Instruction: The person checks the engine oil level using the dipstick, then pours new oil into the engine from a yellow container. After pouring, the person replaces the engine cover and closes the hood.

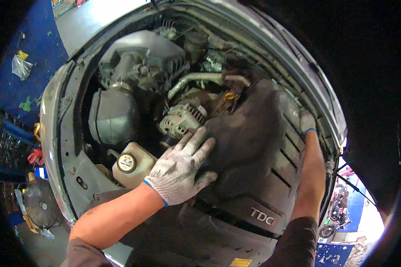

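My left hand, in a white knitted glove with a blue cuff, reaches over the engine bay with its fingers apart. It lies at the left edge of a dark, dusty plastic engine cover; whether it touches the cover, I cannot tell. Just beyond its fingertips is a metal alternator. My right arm stretches along the cover's right side, and my gloved right hand is at the cover's far right edge. Its fingers are mostly hidden there. A metal pipe curves behind the alternator.
Left of my left hand stands a cream reservoir with a black-and-yellow cap. Behind it are a dark round-sided housing and a large grey plastic box. A black panel spans the near side. A motorcycle stands beyond the car at right.
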